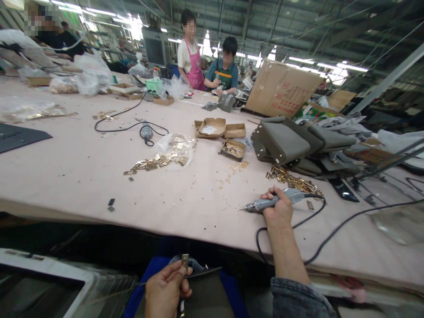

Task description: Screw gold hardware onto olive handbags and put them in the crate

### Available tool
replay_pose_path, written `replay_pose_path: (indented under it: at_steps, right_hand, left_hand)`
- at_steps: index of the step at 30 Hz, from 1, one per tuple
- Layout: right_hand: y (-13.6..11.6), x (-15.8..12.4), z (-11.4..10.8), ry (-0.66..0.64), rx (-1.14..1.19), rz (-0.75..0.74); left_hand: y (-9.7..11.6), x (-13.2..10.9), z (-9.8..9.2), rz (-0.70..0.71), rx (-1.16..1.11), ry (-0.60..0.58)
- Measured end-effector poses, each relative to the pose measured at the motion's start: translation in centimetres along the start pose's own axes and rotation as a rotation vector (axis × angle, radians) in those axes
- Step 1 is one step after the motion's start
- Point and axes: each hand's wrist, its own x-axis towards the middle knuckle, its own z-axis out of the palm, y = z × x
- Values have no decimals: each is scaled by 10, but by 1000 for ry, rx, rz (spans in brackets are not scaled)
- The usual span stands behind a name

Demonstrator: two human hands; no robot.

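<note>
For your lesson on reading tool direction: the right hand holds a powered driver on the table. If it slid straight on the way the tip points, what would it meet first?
The right hand aims the driver leftward along the table. The line looks free nearby; the first things, probably, are two small dark pieces near the front edge, though depth is unclear.

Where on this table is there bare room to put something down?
Bare table lies left of the brass plates and in front of the black cable. Another strip lies between those plates and the electric screwdriver in the right hand. Crowded: the grey bags, brass pile and cardboard trays.
</note>
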Motion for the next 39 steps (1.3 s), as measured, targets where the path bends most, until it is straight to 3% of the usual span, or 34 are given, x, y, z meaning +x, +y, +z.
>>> replay_pose_path:
  at_steps: [39]
  right_hand:
    - [-2, -5, -2, -6, 35, -12]
  left_hand:
    - [-7, 6, -6, 34, 7, -17]
